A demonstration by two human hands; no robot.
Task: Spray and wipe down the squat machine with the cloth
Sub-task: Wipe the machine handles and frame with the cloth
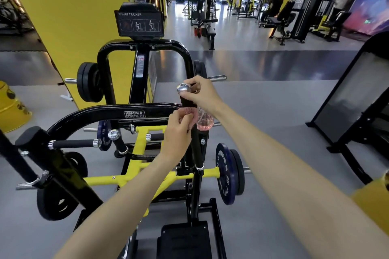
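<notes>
Upright handle [196,145], right side of squat machine [145,111]: left hand [176,132] is pinching the pink cloth [189,111] against it. The right hand [200,94] fingers are curling round the spray bottle [205,121], just beside the handle's chrome cap. Risk: the bottle is crowding the cloth, so it is likely slipping or misting the floor.

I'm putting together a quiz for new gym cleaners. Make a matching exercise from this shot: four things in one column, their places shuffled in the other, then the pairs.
1. cloth
2. spray bottle
3. Squat Trainer sign
4. right-hand blue plate

A. on top of the squat machine frame
B. held in the right hand
C. at the right end of the yellow bar
D. in the left hand, against the black handle

Pairs: 1-D, 2-B, 3-A, 4-C
</notes>
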